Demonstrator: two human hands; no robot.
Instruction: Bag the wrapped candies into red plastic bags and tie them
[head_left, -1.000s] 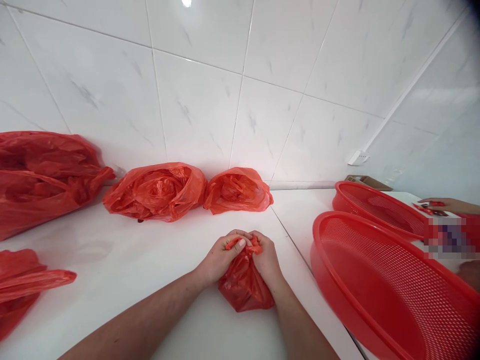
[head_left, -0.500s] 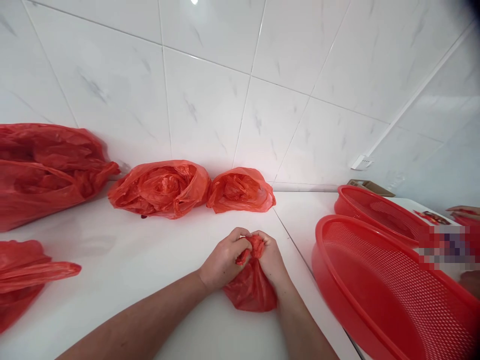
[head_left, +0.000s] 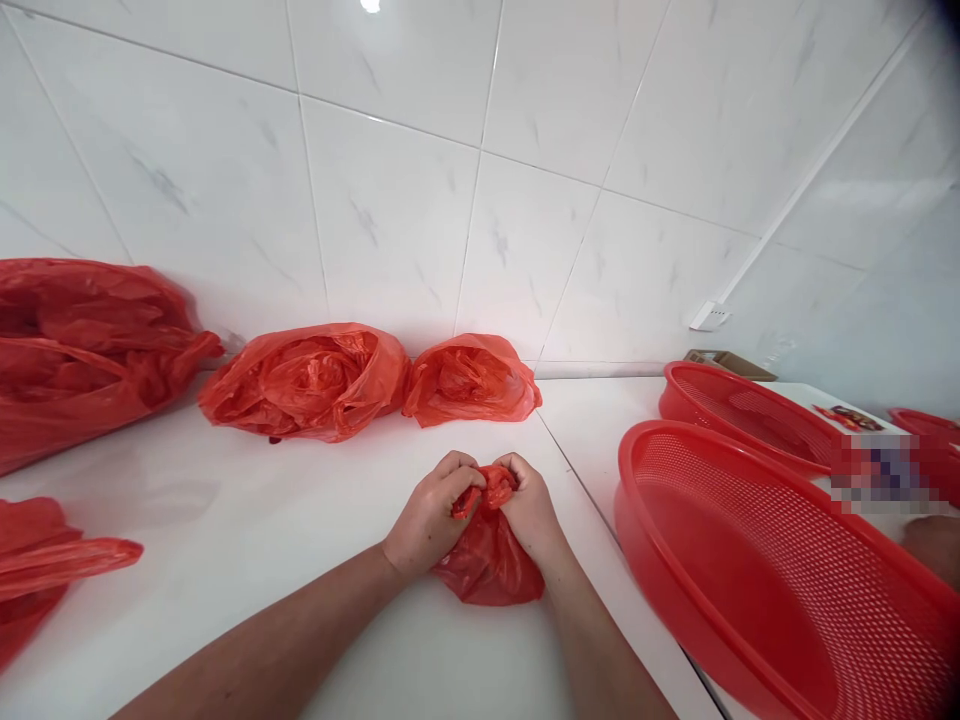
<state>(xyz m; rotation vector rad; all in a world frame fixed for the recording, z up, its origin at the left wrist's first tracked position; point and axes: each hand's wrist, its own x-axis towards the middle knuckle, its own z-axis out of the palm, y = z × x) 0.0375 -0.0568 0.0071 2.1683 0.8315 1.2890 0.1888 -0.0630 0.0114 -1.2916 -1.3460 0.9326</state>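
A small red plastic bag (head_left: 491, 562) rests on the white table (head_left: 300, 540), its lower part bulging and its neck gathered. My left hand (head_left: 436, 508) is closed around the bunched top from the left side. From the right, my right hand (head_left: 531, 505) pinches the same gathered top, fingers curled over the plastic. Whatever the bag contains is hidden behind the red film. Just beyond my hands, against the wall, sits an open red bag (head_left: 474, 382) with crumpled plastic inside.
Further red bags (head_left: 311, 375) line the wall to the left, including a large one (head_left: 82, 360). Another red bag (head_left: 45, 570) lies at the left edge. On the right stand a big red mesh basket (head_left: 720, 560) and a second basket (head_left: 742, 405). Part of another person (head_left: 934, 545) shows far right.
The view has shifted slightly. Both hands still grip the bag's neck and have moved slightly apart at the top. At far right, the other person's hand has left the view.
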